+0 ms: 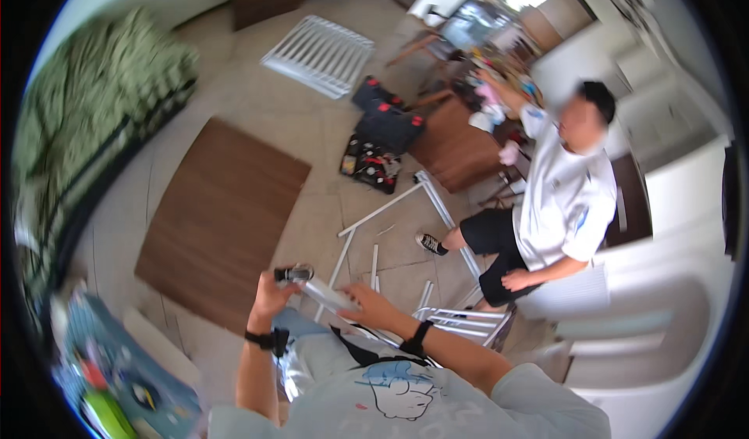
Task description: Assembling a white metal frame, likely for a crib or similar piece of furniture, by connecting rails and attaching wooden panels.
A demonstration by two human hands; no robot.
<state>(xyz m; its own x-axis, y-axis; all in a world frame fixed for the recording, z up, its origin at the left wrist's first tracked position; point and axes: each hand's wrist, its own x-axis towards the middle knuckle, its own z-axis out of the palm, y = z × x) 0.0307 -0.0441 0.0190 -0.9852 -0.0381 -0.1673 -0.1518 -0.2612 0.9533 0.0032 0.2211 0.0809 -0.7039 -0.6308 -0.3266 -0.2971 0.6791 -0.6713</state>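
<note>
In front of my body a white metal tube [328, 296] slants up to the left. At its upper end sits a dark, round fitting [296, 273] that looks like a caster wheel. My left hand [271, 295] is closed at this end, gripping the fitting. My right hand [373, 308] holds the tube lower down, its fingers bent against it. Beyond my hands a white metal frame [381, 209] lies on the floor with several loose white bars [374, 266] near it.
A brown board [222, 221] lies on the left. Ahead are an opened tool case [370, 164], a white slatted panel [318, 55] and a brown table [456, 144]. Another person [562, 193] stands at right, one foot by the frame. A green-covered bed [97, 104] is far left.
</note>
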